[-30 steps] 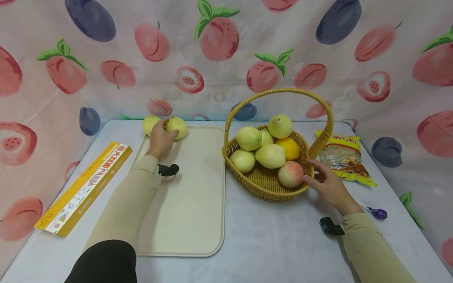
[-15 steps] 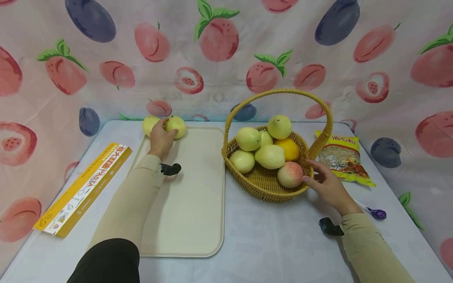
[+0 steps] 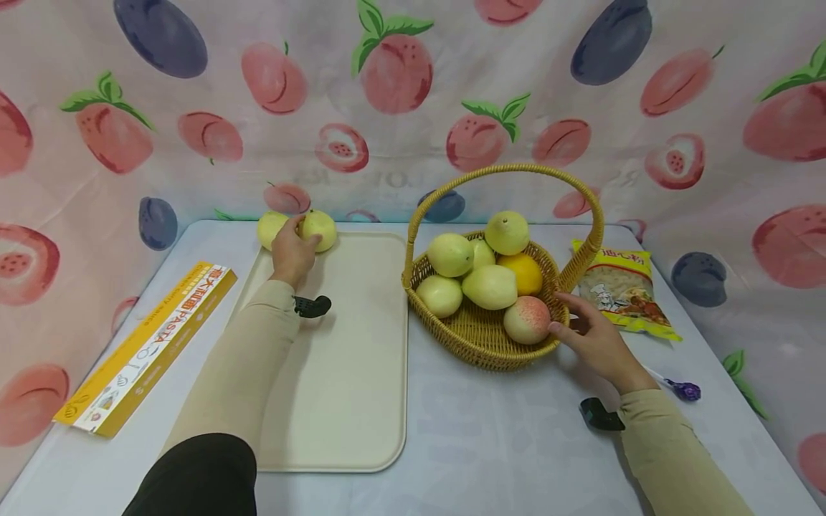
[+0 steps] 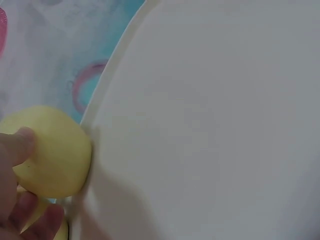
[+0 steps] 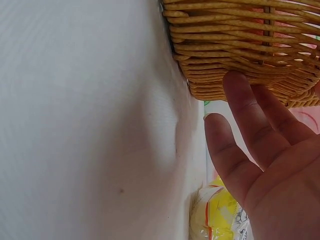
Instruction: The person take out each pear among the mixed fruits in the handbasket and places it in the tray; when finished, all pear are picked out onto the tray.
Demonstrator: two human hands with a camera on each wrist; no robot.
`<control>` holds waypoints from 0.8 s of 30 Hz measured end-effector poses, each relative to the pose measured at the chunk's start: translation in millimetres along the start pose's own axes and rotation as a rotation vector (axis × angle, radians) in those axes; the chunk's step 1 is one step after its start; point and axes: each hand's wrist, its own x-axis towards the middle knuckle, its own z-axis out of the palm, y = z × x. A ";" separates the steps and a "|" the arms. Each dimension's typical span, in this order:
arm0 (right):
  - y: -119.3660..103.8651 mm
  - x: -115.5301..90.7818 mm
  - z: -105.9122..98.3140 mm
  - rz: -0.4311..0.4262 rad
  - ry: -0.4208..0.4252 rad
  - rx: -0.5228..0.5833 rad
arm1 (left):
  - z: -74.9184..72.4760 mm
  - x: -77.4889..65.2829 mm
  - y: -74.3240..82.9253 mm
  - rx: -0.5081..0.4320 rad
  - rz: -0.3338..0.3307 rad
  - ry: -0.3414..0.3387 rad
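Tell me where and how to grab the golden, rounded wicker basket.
Probably best from above, around the top of the tall, golden, woven handle: it arches upright over the golden, rounded wicker basket, with open space beneath to curl round.

On the long yellow-and-white box (image 3: 145, 351) at the left of the frame, the white band carries red characters, 意大利面, the first somewhat blurred, and beside them the capitals PASTA. A small line on its yellow-orange face appears to say "curry sauce"; the tiny characters near the box's upper end are too small to read. On the bag (image 3: 622, 287) at the right, red characters on the yellow top band read 通心粉, the first indistinct. Pale letters on the fruit-print cloth (image 3: 400, 147), upper middle, are too faint to make out.
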 end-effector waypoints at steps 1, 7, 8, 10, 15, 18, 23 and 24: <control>0.0 0.0 0.2 0.003 -0.001 0.000 | -0.4 0.1 -0.1 0.005 -0.004 -0.002; -3.0 -0.6 0.0 0.013 -0.003 -0.002 | -3.1 -0.6 1.6 0.024 -0.002 -0.013; -3.3 -0.8 0.0 0.012 -0.002 -0.001 | -3.4 -0.9 1.6 0.020 -0.002 -0.016; -3.5 -0.7 0.5 0.010 -0.002 -0.003 | -4.1 -2.0 0.3 0.007 -0.004 -0.020; -2.3 -0.4 1.7 0.012 -0.006 -0.006 | -7.6 -6.0 -5.9 -0.035 -0.013 -0.016; -2.9 -0.2 1.8 0.009 -0.002 -0.010 | -10.1 -8.9 -6.0 -0.037 0.007 -0.003; -5.4 -0.4 1.2 0.008 0.004 -0.015 | -15.3 -15.4 0.1 -0.032 0.068 -0.003; -5.8 -0.5 1.2 0.009 0.004 -0.013 | -16.4 -17.1 1.7 -0.033 0.078 -0.010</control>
